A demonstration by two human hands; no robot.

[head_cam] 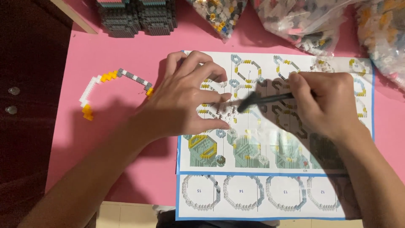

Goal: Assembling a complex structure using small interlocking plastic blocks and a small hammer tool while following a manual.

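Far left on the pink counter [126, 177] lies a curved strip [110, 84] of tiny interlocking bricks, white and grey with yellow patches. It looks light and brittle, likely to snap at a joint if lifted by one end, so I judge it wants support from beneath or a grip along its thicker yellow part.

My left hand [185, 101] rests on the sheet [261, 198], fingers spread and bent, thumb and fingertips pinching around a small cluster of bricks [225, 113] that sits on the paper between my two hands. The cluster is hard plastic, studded, tiny and nearly weightless. I judge it easy to knock apart or flick away, so it is best steadied at its sides with fingertips, as here.

My right hand [327, 103] is closed around a thin dark tool [265, 99], held like a pen, its tip angled down-left to the cluster. The tool looks rigid and smooth.

The sheet is glossy printed paper with a blue border, showing octagonal rings and grey building stages. It lies flat and would slide easily on the counter.

Along the top edge stand grey brick stacks [137, 17], blocky and ridged, and to their right clear bags [303, 19] crammed with loose mixed bricks, crinkly and soft-sided.
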